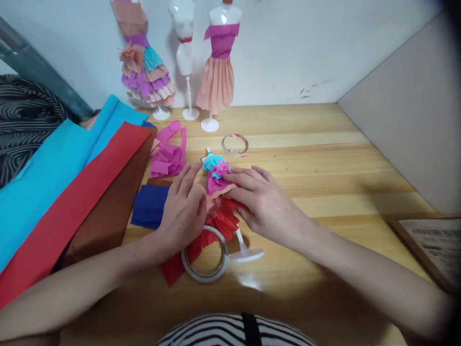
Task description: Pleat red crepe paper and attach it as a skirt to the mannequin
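A small dress form [208, 151] leans back over the table, wearing a crepe-paper dress [216, 185] with a turquoise top, a pink flower and magenta, peach and red ruffled layers. My left hand [185, 204] is at the dress's left side, fingers bent and thumb side against the paper; its fingertip contact is partly hidden. From the right, my right hand [261, 199] grips the skirt, its fingers over the magenta layer. The form's white round stand [247, 255] shows below the skirt. A roll of tape [186, 264] lies over the red paper near my left wrist.
Three dress forms stand along the wall: one in a tiered dress [149, 72], one bare form [186, 57], one in a peach skirt [218, 81]. Turquoise [57, 154], red [82, 202], brown [108, 226] and blue paper [149, 206] lie left. A clear tape ring [223, 145] sits behind.
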Motion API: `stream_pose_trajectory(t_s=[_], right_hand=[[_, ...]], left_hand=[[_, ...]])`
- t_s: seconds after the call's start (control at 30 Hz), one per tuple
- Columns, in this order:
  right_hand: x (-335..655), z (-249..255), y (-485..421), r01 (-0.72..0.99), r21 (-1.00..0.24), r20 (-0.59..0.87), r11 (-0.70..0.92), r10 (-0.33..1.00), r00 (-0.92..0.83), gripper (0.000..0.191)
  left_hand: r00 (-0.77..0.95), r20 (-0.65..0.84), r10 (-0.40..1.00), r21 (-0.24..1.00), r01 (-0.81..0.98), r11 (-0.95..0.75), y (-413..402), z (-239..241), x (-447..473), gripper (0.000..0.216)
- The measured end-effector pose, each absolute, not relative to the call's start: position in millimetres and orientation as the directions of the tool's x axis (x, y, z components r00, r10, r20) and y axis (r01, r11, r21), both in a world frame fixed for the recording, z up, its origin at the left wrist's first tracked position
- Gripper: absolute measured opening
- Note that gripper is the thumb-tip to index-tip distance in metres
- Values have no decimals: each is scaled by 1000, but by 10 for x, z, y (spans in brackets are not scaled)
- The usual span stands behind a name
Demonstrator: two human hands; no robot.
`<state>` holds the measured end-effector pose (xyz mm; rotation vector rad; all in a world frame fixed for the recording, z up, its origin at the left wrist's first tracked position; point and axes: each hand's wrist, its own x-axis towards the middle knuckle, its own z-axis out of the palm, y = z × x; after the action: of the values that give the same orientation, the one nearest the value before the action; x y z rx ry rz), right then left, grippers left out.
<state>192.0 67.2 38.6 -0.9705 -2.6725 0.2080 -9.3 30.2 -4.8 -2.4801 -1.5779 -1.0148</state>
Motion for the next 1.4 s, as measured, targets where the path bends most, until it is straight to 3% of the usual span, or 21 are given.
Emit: stream_pose_trajectory(t_s=[0.23,0.33,0.5,0.8,1.0,1.23,1.4], right_hand=[[1924,368,665,608,-172,240,775,632,-737,25],[1912,370,649,618,-132,247,775,630,-737,25],[1901,372,618,626,-71,269,777,619,-738,24],[1887,367,594,625,-56,264,779,615,-743,21],[1885,347,584,638,-33,278,770,620,-734,25],[1909,320,585,644,-67,284,762,633,-720,25],[1915,316,600,641,-79,280,763,634,-721,34]], left_hand=[[351,590,727,310,734,-605,222,58,-86,24],[327,575,750,332,744,-579,225,62,-51,27],[262,454,852,357,822,-443,273,4,15,66],[365,494,789,92,881,-464,349,31,98,61],[400,458,794,-15,896,-443,441,21,134,43],[441,441,781,86,846,-526,397,58,86,41],[389,436,812,263,807,-528,373,91,34,34]])
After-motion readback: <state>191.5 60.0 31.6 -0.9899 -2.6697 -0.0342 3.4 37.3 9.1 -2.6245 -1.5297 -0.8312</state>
